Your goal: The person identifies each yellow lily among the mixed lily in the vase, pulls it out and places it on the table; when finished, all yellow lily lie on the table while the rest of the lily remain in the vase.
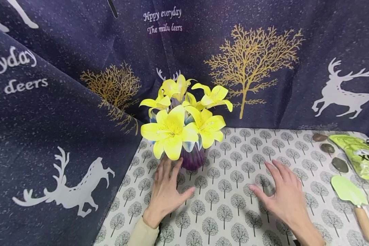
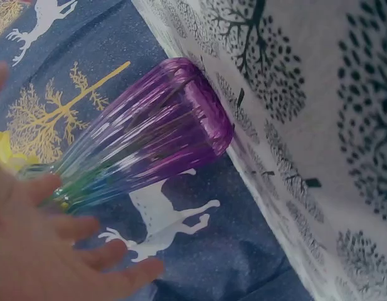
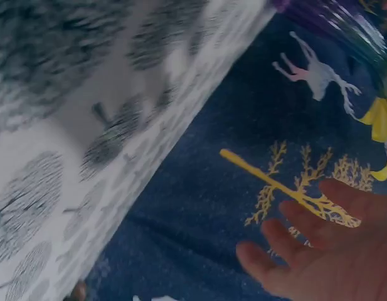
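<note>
A ribbed, see-through vase (image 2: 149,125), purple at its base and green-blue toward the neck, stands on the table. Several yellow lilies (image 1: 169,131) spread out over its top, with bluish petals (image 1: 189,145) among them. My left hand (image 1: 167,191) is in front of the vase and a little to its left, fingers spread, fingertips close to the lower flowers in the head view. Farther right, my right hand (image 1: 281,194) hovers over the tablecloth, apart from the vase, thumb and fingers spread with nothing in them. The flowers hide the vase's neck in the head view.
On the right lie a small green shovel (image 1: 349,191) with a wooden handle (image 1: 365,223), several dark stones (image 1: 339,165) and a green-and-white bag (image 1: 361,155). A tree-print cloth (image 1: 224,205) covers the table. Dark blue deer-print fabric (image 1: 178,51) hangs behind and to the left.
</note>
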Demonstrator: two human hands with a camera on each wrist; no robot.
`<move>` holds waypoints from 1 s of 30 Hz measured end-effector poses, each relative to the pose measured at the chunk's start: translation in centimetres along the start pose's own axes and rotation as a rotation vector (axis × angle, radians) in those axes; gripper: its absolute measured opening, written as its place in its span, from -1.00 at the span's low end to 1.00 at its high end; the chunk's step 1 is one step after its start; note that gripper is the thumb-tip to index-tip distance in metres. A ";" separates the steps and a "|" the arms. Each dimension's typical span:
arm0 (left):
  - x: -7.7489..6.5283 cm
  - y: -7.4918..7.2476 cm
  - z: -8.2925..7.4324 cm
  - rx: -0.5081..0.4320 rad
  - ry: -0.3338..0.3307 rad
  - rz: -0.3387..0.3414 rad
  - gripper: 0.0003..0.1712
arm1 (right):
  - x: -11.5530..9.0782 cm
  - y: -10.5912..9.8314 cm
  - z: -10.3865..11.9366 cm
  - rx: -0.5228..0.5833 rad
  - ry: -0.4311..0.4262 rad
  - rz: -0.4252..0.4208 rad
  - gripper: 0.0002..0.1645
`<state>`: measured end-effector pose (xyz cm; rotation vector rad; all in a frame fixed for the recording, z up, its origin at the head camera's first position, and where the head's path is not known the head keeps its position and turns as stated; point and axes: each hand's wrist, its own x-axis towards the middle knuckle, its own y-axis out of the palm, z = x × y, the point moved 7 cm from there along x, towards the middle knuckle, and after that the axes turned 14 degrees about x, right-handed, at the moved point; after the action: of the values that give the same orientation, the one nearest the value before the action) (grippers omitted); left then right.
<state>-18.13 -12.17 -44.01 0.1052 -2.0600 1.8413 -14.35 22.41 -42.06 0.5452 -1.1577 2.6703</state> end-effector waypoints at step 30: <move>7.7 0.0 -0.4 -0.683 -0.132 -0.373 -0.11 | 9.6 4.4 6.7 0.863 0.150 0.043 -0.70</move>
<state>-25.21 -10.33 -41.46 0.3998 -2.4370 0.8789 -22.75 14.68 -36.97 0.4059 0.0796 3.0847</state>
